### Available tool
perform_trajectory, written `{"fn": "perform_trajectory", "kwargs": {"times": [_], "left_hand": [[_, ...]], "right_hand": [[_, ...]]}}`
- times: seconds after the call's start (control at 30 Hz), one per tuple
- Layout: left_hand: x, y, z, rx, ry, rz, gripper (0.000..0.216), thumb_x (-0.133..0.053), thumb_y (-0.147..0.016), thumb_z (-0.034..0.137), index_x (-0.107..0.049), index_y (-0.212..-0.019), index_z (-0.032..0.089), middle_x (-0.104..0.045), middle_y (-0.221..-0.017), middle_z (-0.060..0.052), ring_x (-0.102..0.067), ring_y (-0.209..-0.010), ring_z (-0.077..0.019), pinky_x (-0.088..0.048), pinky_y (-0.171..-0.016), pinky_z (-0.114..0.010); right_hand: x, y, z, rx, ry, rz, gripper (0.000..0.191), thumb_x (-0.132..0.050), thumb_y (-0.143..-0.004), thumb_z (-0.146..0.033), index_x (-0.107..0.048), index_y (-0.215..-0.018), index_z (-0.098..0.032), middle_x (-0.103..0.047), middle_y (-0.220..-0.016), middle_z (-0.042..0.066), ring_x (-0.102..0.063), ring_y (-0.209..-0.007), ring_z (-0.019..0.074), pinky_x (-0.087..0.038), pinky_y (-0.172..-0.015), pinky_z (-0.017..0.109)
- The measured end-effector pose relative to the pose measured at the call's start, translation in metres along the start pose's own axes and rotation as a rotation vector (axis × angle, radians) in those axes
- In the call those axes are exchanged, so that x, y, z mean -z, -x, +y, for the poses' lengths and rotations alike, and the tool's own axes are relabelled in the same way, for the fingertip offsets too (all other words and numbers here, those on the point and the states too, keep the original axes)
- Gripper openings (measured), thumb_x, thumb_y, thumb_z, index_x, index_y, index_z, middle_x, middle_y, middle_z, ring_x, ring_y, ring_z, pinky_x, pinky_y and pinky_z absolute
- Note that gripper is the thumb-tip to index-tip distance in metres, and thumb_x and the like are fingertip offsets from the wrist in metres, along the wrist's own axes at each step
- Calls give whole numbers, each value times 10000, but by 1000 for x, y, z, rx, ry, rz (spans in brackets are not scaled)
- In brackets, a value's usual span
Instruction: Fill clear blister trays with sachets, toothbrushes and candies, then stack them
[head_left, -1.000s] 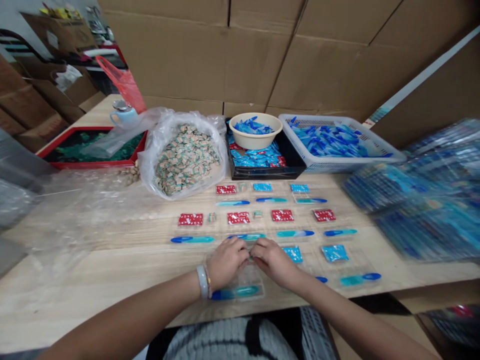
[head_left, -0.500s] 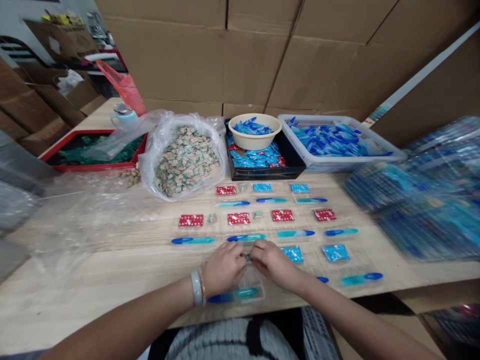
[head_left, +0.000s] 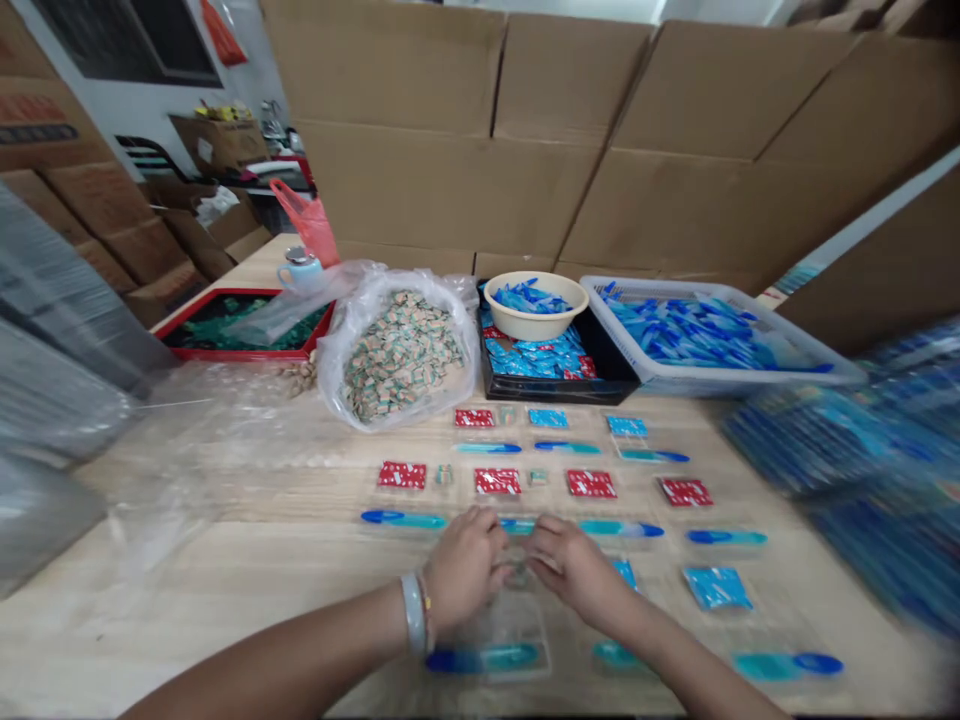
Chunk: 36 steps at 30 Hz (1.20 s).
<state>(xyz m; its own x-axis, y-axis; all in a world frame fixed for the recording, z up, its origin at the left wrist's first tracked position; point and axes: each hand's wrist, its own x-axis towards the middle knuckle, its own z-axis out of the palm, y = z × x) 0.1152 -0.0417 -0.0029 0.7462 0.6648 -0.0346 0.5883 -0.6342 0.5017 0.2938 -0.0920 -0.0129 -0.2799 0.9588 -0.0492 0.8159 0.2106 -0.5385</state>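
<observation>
My left hand point(head_left: 466, 568) and my right hand point(head_left: 574, 568) meet knuckle to knuckle over a clear plastic tray point(head_left: 504, 628) at the near edge of the wooden table point(head_left: 247, 560). Both sets of fingers are curled inward around something small between them that I cannot make out. A blue and teal pen-shaped piece point(head_left: 484, 659) lies in the tray just below my left wrist. Around the hands lie rows of clear trays holding red packets point(head_left: 497, 482), blue packets point(head_left: 716, 588) and more blue pieces point(head_left: 403, 519).
A clear bag of small green-and-orange packets point(head_left: 400, 350) stands at the back, beside a black bin point(head_left: 556, 360) with a beige bowl point(head_left: 535, 303) and a white basket of blue pieces point(head_left: 705, 328). A red tray point(head_left: 232, 325) sits back left. Blurred blue packs point(head_left: 862, 450) lie right. Cardboard boxes wall the back.
The camera has tilted up, so the table and hands sit lower in view. My hands stay pressed together over the same tray, with little movement of their own.
</observation>
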Motion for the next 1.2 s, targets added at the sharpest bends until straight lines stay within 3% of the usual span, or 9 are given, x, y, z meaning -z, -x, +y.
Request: {"fn": "perform_trajectory", "kwargs": {"times": [0.13,0.27,0.33,0.43,0.53,0.67,0.77,0.97,1.2], "left_hand": [[53,-31,-58,84,71,181,170,-451,-789,246,-588,-854,170,-564,-872,-34,-508,-842,-141,-393,-778,-247],[95,-86,-129,349,-4,270,191,-454,-767,213,-610,-844,135,-620,-827,-47,-549,-796,-143,-407,-745,-237],[103,-113,-158,445,-37,240,212,-454,-760,204,-615,-880,136,-634,-874,-57,-562,-823,-144,-411,-749,-225],[106,-141,-190,544,-66,209,234,-445,-754,183,-619,-902,135,-637,-913,-93,-570,-871,-164,-415,-755,-230],[106,-153,-211,653,-100,166,243,-453,-732,171,-621,-891,96,-629,-901,-163,-583,-871,-215,-430,-730,-273],[108,-155,-222,620,-107,89,220,-487,-705,204,-622,-864,134,-634,-896,-126,-586,-850,-211,-431,-717,-275],[108,-155,-223,553,-101,45,226,-521,-681,229,-609,-884,179,-640,-865,-70,-582,-819,-179,-424,-705,-244],[104,-153,-214,427,-117,12,245,-551,-681,295,-591,-901,194,-609,-911,-65,-554,-850,-193,-401,-749,-287],[100,-149,-201,520,-298,40,280,-595,-645,348,-607,-844,151,-564,-989,-119,-472,-984,-276,-359,-819,-378]], "right_hand": [[28,-43,2,-3,-61,102,158,-397,-786,-163,-535,-710,-165,-546,-718,36,-508,-677,133,-378,-617,234],[39,-130,-7,3,-12,102,280,-397,-809,-271,-555,-609,-156,-554,-605,28,-508,-597,140,-362,-577,235],[35,-181,-9,-44,-20,127,301,-385,-820,-299,-598,-669,-149,-589,-624,35,-529,-609,145,-372,-588,232],[24,-247,-7,-91,8,113,234,-404,-805,-212,-622,-872,-161,-636,-840,58,-564,-781,143,-384,-695,213],[12,-290,-3,-243,145,41,237,-420,-780,-199,-641,-840,-137,-621,-907,125,-571,-827,182,-391,-705,247],[-2,-314,2,-354,264,-1,282,-444,-772,-313,-615,-889,-123,-600,-924,165,-576,-802,228,-394,-642,289],[-8,-318,6,-288,248,-1,237,-484,-751,-266,-578,-940,-158,-582,-947,117,-552,-830,190,-375,-667,260],[-8,-315,19,-115,69,-13,123,-520,-682,-125,-554,-796,-158,-525,-848,47,-487,-785,136,-355,-679,229],[-5,-309,23,-45,88,0,154,-469,-696,-68,-567,-781,-152,-491,-879,60,-483,-796,136,-358,-698,229]]}}
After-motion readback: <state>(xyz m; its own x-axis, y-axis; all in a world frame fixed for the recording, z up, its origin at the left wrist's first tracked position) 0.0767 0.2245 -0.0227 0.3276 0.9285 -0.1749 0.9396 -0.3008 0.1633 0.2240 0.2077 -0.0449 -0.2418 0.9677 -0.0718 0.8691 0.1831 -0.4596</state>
